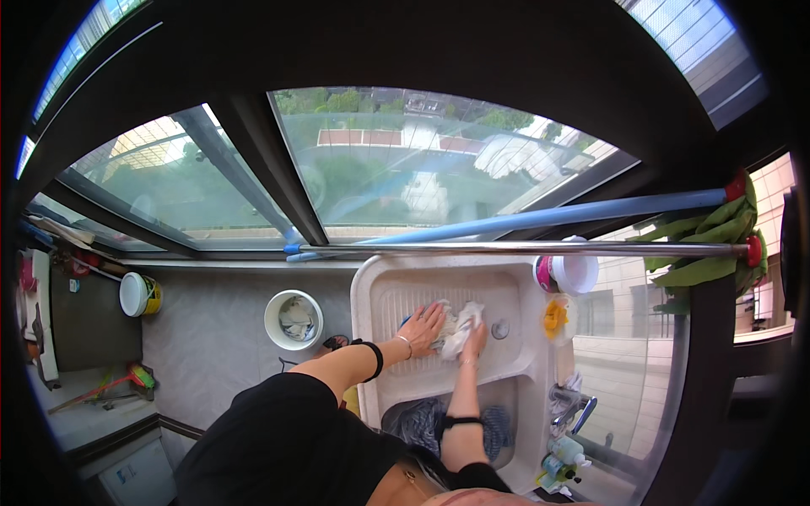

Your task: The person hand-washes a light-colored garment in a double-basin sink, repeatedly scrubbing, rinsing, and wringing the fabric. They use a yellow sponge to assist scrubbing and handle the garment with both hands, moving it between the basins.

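A wet white cloth (465, 329) lies bunched on the ribbed washboard floor (395, 300) of the sink's far basin. My right hand (476, 340) grips the cloth's right side, close to the round drain (500, 328). Back upward, my left hand (424, 327) rests with extended fingers on the cloth's left side; whether the fingers grip it is hidden. A small blue thing shows at the left hand's outer edge, mostly covered. Beneath my right forearm, the near basin (523, 405) holds dark grey cloth (414, 424) and a blue-grey ribbed piece (497, 430).
Left of the sink stands a white bucket (271, 322) with cloths inside. A chrome faucet (573, 414), several bottles (563, 458) and a white tub (579, 269) line the right side. A metal pole (506, 248) and a blue pole (538, 218) cross above the far rim.
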A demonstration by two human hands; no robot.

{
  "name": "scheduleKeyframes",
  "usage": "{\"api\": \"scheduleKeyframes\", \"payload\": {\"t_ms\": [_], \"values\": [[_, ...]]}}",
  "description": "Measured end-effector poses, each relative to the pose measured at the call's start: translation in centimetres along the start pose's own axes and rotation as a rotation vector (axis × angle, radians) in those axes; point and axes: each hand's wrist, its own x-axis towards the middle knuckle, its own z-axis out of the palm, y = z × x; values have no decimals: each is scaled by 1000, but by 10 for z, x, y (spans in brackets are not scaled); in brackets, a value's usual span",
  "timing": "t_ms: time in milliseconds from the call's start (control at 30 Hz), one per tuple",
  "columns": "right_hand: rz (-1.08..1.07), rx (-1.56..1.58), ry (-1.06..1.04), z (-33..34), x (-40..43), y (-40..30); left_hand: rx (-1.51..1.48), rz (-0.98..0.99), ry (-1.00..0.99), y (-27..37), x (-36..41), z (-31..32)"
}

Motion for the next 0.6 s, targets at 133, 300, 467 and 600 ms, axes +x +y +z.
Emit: {"api": "scheduleKeyframes", "payload": {"t_ms": [133, 300, 467, 600], "values": [[-225, 146, 71, 10, -79, -29, 89, 8, -17, -5, 5, 8], [-252, -157, 208, 21, -52, -50, 150, 83, 46, -4, 4, 17], [70, -225, 162, 3, 25, -14, 112, 32, -51, 4, 1, -3], [22, 252, 89, 6, -53, -20, 118, 5, -105, 1, 7, -1]]}}
